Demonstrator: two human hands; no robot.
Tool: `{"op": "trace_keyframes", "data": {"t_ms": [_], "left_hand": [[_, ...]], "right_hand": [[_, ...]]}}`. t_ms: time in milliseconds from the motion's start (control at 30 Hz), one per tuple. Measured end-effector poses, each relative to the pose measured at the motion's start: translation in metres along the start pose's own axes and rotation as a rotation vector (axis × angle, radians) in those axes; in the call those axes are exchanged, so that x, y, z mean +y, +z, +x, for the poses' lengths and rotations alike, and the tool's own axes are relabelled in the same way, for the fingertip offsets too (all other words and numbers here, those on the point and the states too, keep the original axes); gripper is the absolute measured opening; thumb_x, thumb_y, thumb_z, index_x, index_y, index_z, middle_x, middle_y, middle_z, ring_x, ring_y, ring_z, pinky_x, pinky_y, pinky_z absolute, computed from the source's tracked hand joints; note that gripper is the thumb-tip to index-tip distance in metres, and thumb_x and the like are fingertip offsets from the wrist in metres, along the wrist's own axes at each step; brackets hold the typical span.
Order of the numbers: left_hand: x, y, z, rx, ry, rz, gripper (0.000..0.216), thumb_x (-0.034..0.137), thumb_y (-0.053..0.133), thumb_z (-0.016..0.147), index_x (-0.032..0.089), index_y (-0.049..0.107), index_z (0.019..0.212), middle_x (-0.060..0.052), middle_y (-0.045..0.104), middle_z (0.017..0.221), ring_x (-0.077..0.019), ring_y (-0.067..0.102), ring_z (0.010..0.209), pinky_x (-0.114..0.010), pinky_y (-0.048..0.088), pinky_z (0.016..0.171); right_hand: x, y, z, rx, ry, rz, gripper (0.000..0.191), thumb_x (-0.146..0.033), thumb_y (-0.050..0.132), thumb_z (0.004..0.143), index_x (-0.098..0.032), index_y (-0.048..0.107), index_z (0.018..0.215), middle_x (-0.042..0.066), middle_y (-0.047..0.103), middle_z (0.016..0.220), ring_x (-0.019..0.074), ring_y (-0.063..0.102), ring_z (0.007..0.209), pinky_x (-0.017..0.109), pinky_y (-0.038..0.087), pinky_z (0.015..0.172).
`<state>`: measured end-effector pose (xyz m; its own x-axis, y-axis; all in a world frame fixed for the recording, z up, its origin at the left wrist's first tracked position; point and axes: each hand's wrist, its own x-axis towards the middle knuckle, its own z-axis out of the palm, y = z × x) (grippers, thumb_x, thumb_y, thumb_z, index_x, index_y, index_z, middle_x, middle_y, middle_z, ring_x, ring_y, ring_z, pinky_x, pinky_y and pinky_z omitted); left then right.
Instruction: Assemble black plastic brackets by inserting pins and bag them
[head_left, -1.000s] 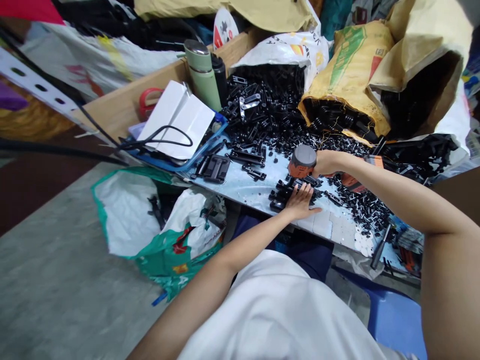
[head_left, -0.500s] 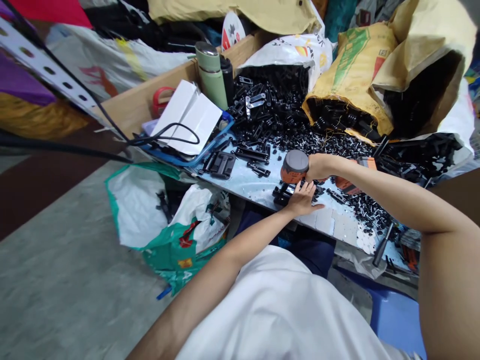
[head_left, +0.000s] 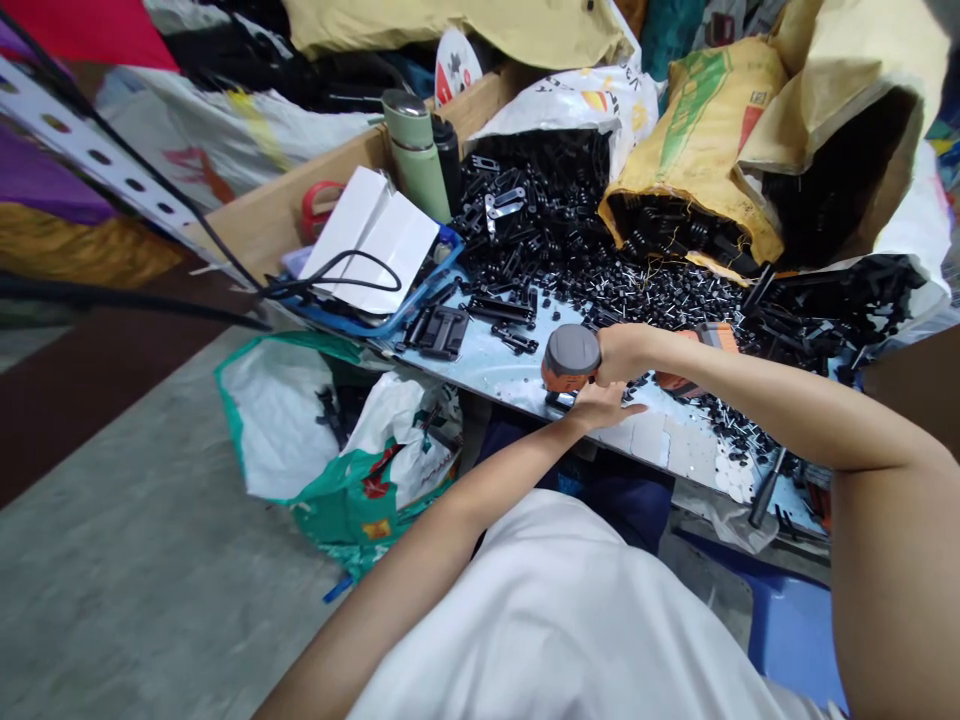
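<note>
My right hand point(head_left: 626, 352) grips an orange and grey power screwdriver point(head_left: 571, 358), whose grey rear cap faces me, tip down toward the table. Under the tool lies a black plastic part point(head_left: 561, 400) near the table's front edge. My left hand point(head_left: 604, 405) rests on the light tabletop point(head_left: 495, 365) beside that part, fingers laid flat and pressing on it; most of the part is hidden by the tool and hand. Small black screws point(head_left: 720, 425) lie scattered just right of the hands.
Heaps of black plastic parts point(head_left: 540, 215) spill from a white sack point(head_left: 577, 100) and yellow sacks point(head_left: 697, 130) at the back. A green flask point(head_left: 412, 155), white paper point(head_left: 375, 235) and blue tray sit left. A green-white bag point(head_left: 330, 450) stands on the floor beside a blue stool point(head_left: 795, 630).
The screwdriver and my right hand have moved left and toward me, down over the black part. My left hand slid slightly nearer the table edge, now partly covered by the tool.
</note>
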<state>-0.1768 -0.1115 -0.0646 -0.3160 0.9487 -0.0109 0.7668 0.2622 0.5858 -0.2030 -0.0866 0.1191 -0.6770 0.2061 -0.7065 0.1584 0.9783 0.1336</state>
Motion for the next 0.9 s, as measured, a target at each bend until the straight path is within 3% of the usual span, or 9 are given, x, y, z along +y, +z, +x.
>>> {"op": "trace_keyframes", "data": {"t_ms": [133,267,367,467,567,700,900], "left_hand": [[-0.010,-0.006,-0.012,-0.003,0.124,0.073,0.078,0.067,0.037,0.080,0.015,0.028,0.138,-0.015,0.036,0.142,-0.0283,0.030,0.132,-0.043,0.025,0.106],[-0.028,-0.010,-0.031,-0.033,0.255,0.247,0.081,0.061,0.053,0.076,0.014,0.030,0.137,-0.016,0.027,0.146,-0.0305,0.016,0.137,-0.048,0.014,0.110],[-0.034,-0.011,-0.037,-0.017,0.216,0.329,0.075,0.055,0.050,0.080,0.014,0.029,0.138,-0.016,0.028,0.146,-0.0294,0.017,0.137,-0.048,0.014,0.111],[-0.033,-0.011,-0.037,-0.008,0.203,0.362,0.072,0.056,0.047,0.082,0.015,0.029,0.139,-0.014,0.029,0.146,-0.0286,0.020,0.137,-0.047,0.016,0.111],[-0.030,-0.010,-0.036,-0.008,0.203,0.373,0.072,0.058,0.044,0.082,0.015,0.030,0.139,-0.013,0.028,0.146,-0.0281,0.019,0.137,-0.046,0.017,0.111],[-0.026,-0.007,-0.036,0.004,0.163,0.375,0.073,0.058,0.045,0.082,0.016,0.029,0.139,-0.011,0.029,0.146,-0.0288,0.020,0.137,-0.048,0.017,0.111],[-0.023,-0.003,-0.035,0.013,0.118,0.378,0.073,0.058,0.046,0.081,0.016,0.030,0.139,-0.012,0.032,0.145,-0.0287,0.021,0.136,-0.048,0.019,0.111]], "right_hand": [[0.043,0.009,-0.008,0.015,-0.017,0.315,0.028,-0.023,0.067,0.062,-0.012,0.068,0.088,0.006,0.065,0.072,0.0174,0.059,0.066,0.025,0.044,0.057],[0.109,0.014,-0.011,0.064,0.114,0.591,0.026,-0.029,0.066,0.066,-0.014,0.065,0.087,0.004,0.059,0.061,0.0153,0.054,0.056,0.027,0.045,0.052],[0.153,0.018,-0.004,0.120,0.246,0.623,0.025,-0.034,0.067,0.066,-0.016,0.065,0.083,0.005,0.059,0.061,0.0167,0.055,0.056,0.030,0.045,0.051],[0.178,0.023,0.007,0.128,0.390,0.582,0.022,-0.034,0.068,0.065,-0.015,0.065,0.076,0.007,0.059,0.062,0.0183,0.056,0.058,0.032,0.046,0.053],[0.185,0.023,0.017,0.094,0.458,0.552,0.015,-0.029,0.067,0.066,-0.014,0.063,0.069,0.005,0.057,0.059,0.0180,0.057,0.057,0.031,0.045,0.053],[0.180,0.018,0.023,0.043,0.436,0.504,0.012,-0.023,0.068,0.065,-0.014,0.061,0.067,0.003,0.054,0.055,0.0173,0.057,0.056,0.027,0.044,0.050],[0.162,0.017,0.004,0.064,0.427,0.368,0.015,-0.024,0.069,0.063,-0.015,0.062,0.072,0.002,0.056,0.056,0.0155,0.056,0.053,0.025,0.043,0.048]]}}
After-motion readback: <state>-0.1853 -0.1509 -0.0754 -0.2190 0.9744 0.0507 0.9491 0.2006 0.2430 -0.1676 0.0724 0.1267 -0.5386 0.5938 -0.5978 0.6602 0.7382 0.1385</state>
